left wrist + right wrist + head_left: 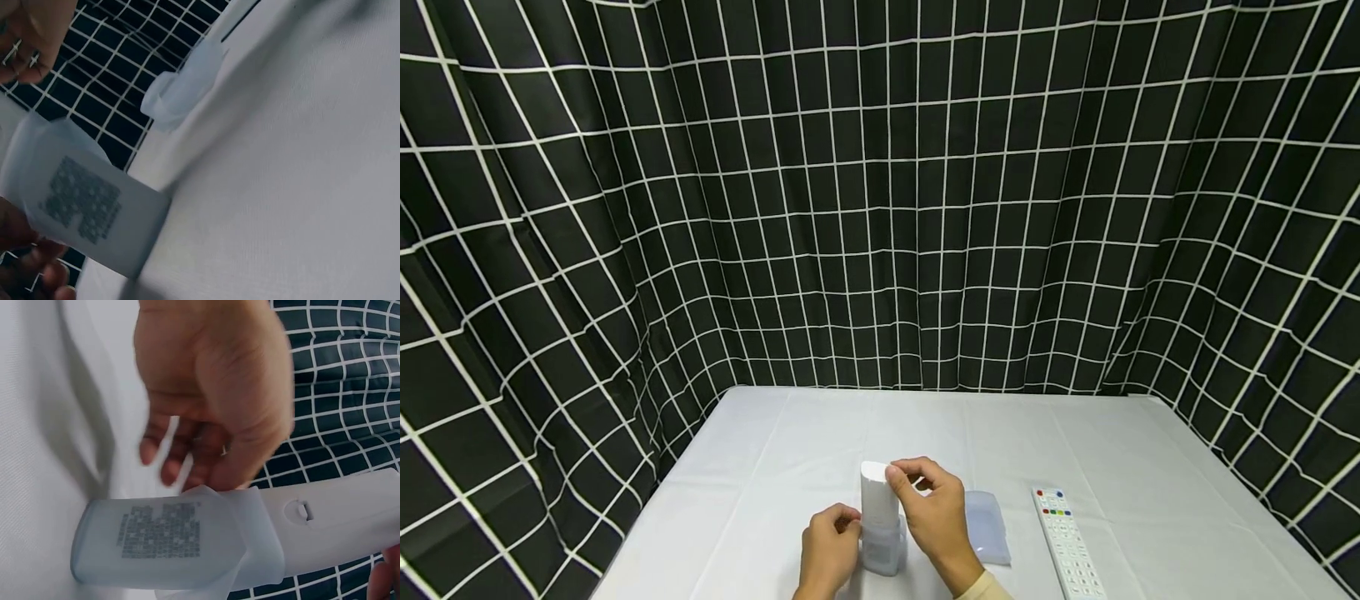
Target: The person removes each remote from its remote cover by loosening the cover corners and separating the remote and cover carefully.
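A white remote control [878, 496] stands upright on the table, its lower part inside a translucent sleeve [881, 550]. A printed label shows through the sleeve in both wrist views, and the battery latch is visible on the bare remote control [331, 519] in the right wrist view. My right hand [936, 508] pinches the remote's upper end between thumb and fingers. Low on the other side, my left hand [831, 546] pinches the sleeve's upper edge; its fingers [47, 269] are partly cut off in the left wrist view. The sleeve's upper edge looks loose and folded.
Another translucent sleeve [987, 529] lies flat on the table just right of my right hand. Farther right lies a second white remote control [1066, 542] with coloured buttons, face up. A white cloth covers the table [760, 467]; a black checked curtain [880, 208] hangs behind and beside it.
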### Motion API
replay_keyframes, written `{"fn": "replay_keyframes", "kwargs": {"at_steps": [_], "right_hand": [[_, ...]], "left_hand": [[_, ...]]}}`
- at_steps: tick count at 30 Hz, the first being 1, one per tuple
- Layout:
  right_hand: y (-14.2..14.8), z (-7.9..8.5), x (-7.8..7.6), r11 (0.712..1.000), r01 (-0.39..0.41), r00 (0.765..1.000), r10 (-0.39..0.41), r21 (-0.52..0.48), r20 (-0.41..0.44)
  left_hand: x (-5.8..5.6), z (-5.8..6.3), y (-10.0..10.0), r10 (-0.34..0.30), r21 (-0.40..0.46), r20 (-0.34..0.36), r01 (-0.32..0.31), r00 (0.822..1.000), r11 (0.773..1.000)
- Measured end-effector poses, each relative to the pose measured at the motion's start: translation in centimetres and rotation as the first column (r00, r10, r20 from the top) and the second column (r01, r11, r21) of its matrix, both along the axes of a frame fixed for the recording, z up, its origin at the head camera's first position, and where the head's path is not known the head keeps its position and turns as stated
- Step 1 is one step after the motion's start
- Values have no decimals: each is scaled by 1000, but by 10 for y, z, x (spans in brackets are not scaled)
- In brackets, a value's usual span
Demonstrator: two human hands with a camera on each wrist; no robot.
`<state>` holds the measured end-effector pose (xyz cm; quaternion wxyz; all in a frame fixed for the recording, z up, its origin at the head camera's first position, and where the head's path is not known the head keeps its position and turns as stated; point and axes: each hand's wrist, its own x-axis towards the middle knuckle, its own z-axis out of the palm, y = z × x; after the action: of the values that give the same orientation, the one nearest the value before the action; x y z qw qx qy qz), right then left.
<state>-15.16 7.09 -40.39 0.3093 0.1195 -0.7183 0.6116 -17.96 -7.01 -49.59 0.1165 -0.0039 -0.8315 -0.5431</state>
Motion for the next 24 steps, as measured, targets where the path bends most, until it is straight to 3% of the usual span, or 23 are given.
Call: {"fn": "replay_keyframes", "kwargs": {"at_steps": [7,13,19,24], "right_hand": [[3,-25,-18,999,-16,1000,15,-32,-23],[5,-33,-23,995,-70,996,65,-73,-59],[6,-35,-22,994,-97,994,94,-58,-46],[7,-34,-23,991,-135,990,134,-11,-49]], "left_hand": [[13,9,9,8,-24,-175,-12,985,1000],[18,9,20,0,-71,-161,-11,987,997],[17,8,25,31,-138,-174,-56,984,989],[13,7,25,-11,-170,-211,-26,977,985]]}}
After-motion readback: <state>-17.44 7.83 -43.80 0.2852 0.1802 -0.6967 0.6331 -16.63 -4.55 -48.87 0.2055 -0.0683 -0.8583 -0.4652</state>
